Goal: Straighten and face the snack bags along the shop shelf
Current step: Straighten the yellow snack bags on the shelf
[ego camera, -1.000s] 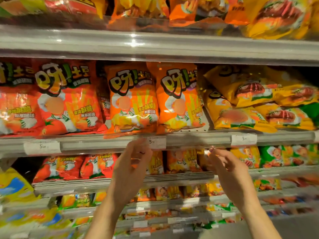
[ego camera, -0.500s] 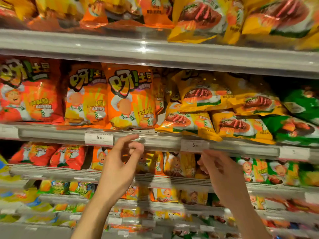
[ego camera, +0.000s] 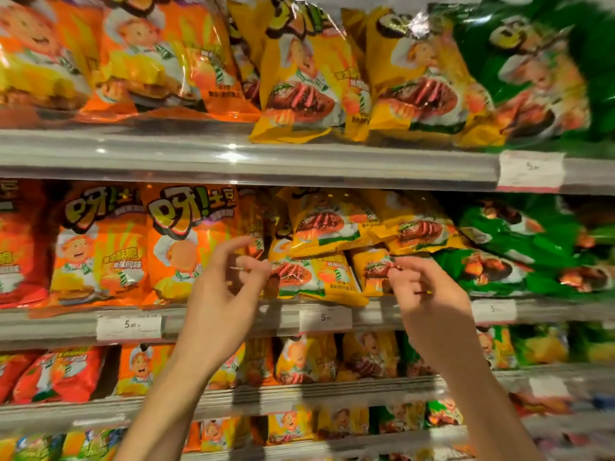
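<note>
Reaching up with left hand (ego camera: 226, 294), fingers loosely curled, holding nothing | right hand (ego camera: 429, 294) fingertips (ego camera: 394, 272) touching slumped yellow bags (ego camera: 319, 274), grasp unclear.

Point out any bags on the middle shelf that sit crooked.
The yellow bags on the middle shelf lie tilted and piled on one another, unlike the upright orange bags beside them. The green bags to the right also lean. Both hands, left and right, reach toward the yellow ones.

White price labels on shelf rails: upper rail, far right (ego camera: 531, 169); middle rail, left (ego camera: 129, 326), centre (ego camera: 325, 318), right (ego camera: 493, 310). Print mostly blurred.
</note>
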A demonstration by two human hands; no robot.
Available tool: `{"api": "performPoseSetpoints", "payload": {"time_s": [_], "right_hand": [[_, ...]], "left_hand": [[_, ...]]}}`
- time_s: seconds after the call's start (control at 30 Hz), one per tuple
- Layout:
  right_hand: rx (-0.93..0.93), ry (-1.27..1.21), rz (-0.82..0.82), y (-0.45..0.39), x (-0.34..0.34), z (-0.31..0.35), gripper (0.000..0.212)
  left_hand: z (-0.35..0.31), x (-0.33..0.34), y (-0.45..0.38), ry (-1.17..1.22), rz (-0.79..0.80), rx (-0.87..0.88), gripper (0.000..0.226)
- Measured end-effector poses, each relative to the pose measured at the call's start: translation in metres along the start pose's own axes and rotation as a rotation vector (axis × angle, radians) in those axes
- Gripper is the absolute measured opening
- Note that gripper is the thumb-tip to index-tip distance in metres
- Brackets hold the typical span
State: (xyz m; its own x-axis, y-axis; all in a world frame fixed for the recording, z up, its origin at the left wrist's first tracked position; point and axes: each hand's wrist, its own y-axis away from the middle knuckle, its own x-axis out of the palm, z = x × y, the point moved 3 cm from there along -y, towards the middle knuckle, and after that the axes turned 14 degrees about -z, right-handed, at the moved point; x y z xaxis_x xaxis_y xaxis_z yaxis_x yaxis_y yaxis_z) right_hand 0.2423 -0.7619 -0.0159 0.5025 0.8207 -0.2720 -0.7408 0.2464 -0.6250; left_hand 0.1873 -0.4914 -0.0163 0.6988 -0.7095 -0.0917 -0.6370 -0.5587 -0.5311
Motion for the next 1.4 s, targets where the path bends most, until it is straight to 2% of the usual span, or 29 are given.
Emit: {"api": "performPoseSetpoints", "payload": {"time_s": [0.1,0.2,0.3,0.4,0.57,0.7,0.83,0.97,1.07,1.17,1.3,1.4], "right_hand": [[0.072,0.028,-0.02,-0.022,0.007,0.01,0.024],[0.0,0.207,-0.013,-0.036,0.014,0.02,0.043],[-0.06,0.274,0.02,-0.037,0.018,0.025,0.05],[-0.05,0.266,0.034,-0.036,0.017,0.024,0.051],[0.007,0.203,0.067,-0.041,0.016,0.025,0.049],[0.037,0.193,0.169,-0.043,0.02,0.031,0.054],[0.074,0.229,0.346,-0.052,0.041,0.044,0.08],[0.171,0.198,0.438,-0.058,0.063,0.052,0.095],[0.197,0.111,0.451,-0.053,0.064,0.049,0.092],[0.205,0.063,0.435,-0.042,0.056,0.042,0.088],[0.167,-0.092,0.469,-0.022,0.052,0.044,0.068],[0.18,-0.246,0.464,-0.015,0.056,0.044,0.059]], "left_hand": [[-0.014,0.023,-0.019,-0.151,0.067,0.12,0.046],[-0.02,0.048,-0.034,-0.297,0.184,0.186,0.07],[-0.018,0.069,-0.046,-0.417,0.317,0.226,0.088],[-0.012,0.075,-0.051,-0.488,0.358,0.305,0.081],[-0.011,0.049,-0.051,-0.332,0.342,0.353,0.071],[-0.011,0.017,-0.049,-0.199,0.443,0.288,0.068],[-0.015,-0.003,-0.043,-0.14,0.476,0.228,0.062],[-0.015,-0.008,-0.044,-0.02,0.469,-0.007,0.046],[-0.014,-0.001,-0.052,-0.066,0.355,-0.118,0.065],[-0.016,0.009,-0.059,-0.129,0.362,-0.226,0.09],[-0.017,0.016,-0.059,-0.116,0.389,-0.263,0.076],[-0.012,0.016,-0.056,-0.084,0.301,-0.274,0.088]]}}
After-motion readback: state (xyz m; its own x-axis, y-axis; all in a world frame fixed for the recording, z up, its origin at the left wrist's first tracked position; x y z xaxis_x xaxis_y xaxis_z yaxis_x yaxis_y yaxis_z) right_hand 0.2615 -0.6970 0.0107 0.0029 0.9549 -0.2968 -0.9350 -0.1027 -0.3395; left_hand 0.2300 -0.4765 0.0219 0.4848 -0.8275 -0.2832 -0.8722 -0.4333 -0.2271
